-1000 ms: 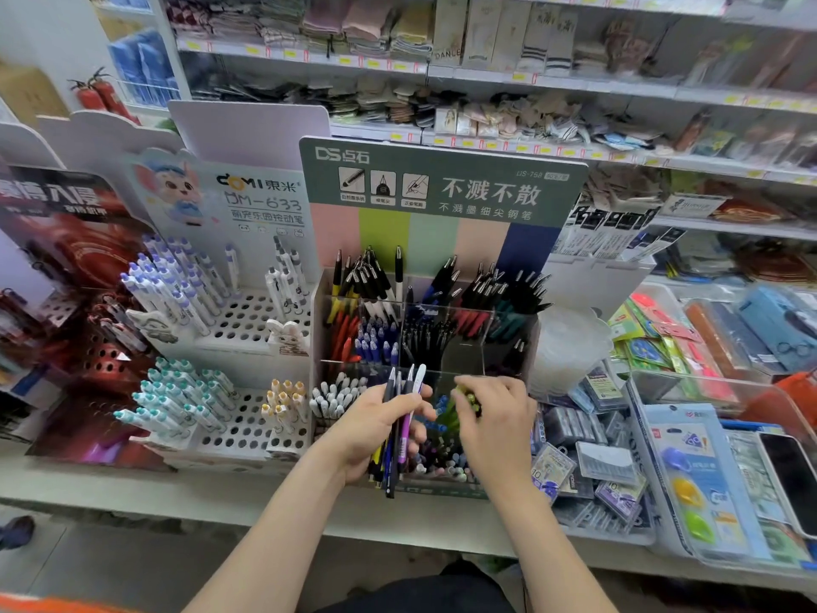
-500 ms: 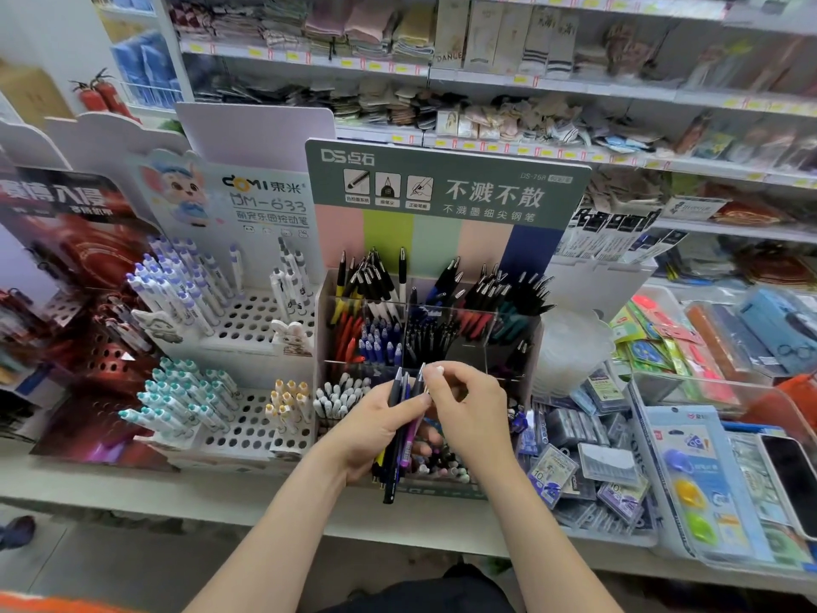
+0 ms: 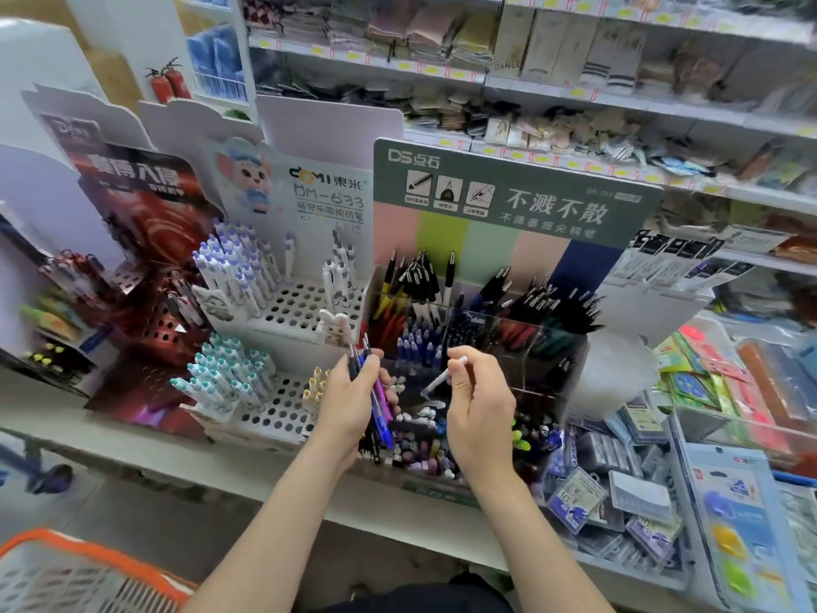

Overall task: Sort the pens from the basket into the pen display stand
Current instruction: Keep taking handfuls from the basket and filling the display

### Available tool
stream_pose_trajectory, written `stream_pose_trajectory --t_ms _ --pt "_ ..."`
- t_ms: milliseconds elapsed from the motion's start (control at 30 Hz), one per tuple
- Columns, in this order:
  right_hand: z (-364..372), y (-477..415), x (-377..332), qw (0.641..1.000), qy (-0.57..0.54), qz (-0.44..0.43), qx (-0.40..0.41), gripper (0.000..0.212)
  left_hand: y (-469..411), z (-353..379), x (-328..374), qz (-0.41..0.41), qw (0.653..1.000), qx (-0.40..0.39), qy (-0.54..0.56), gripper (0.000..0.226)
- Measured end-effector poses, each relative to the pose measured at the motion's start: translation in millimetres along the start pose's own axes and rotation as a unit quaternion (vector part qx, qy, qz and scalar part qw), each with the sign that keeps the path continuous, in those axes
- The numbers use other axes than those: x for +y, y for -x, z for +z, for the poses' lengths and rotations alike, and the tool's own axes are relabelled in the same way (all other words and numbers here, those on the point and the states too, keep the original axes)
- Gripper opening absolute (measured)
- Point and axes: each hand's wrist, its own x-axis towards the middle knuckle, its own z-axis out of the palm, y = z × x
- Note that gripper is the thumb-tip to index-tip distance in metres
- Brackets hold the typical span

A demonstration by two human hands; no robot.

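A: Pens [image 3: 376, 391], where are they?
B: A bunch sits in the left hand [image 3: 353, 400], fingers wrapped round it, in front of the stand [image 3: 570, 360].
A: Right hand [image 3: 479, 409]?
B: Thumb and forefinger pinch one white pen [image 3: 442, 377], tilted, over the stand's front bins.
A: Basket [image 3: 88, 572]?
B: Orange rim, bottom left corner, well apart from both hands.

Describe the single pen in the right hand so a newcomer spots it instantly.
Find the green-headed pen display stand at centre. Just before its clear compartments, the right hand pinches one slim white pen, tilted, apart from the dark bundle of pens in the left hand.
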Motion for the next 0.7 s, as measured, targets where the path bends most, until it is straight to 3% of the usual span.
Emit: stream_pose_trajectory --t_ms 133,300,333,433,533,700 --pt "20.4 16.6 26.6 0.985 0.095 0.002 -0.147 0.019 2.4 -9.2 -4.0 -0.030 0.999 -0.041 0.011 0.028" --pt "26.4 28.6 36.5 0.954 0.251 -0.070 -0.150 0.002 7.2 -15.1 1.0 -0.084 0.989 -0.118 0.038 0.024" --pt "25.5 27.7 33.5 0.954 0.256 -0.067 -0.139 0.008 7.7 -15.3 1.3 -0.085 0.988 -0.128 0.029 0.024" --pt "22.5 21.2 16.0 0.981 0.139 0.012 -0.137 0.024 10.2 -14.4 2.8 -0.076 0.984 -0.158 -0.021 0.026" --pt "12.4 8.8 -12.8 0.981 -0.053 0.144 -0.122 0.015 12.9 -10.1 4.9 -0.070 0.977 -0.192 -0.065 0.023" --pt "3.1 0.2 -14.5 0.971 -0.101 0.194 -0.101 0.008 14.4 5.2 3.6 -0.048 0.967 -0.214 -0.132 0.022"
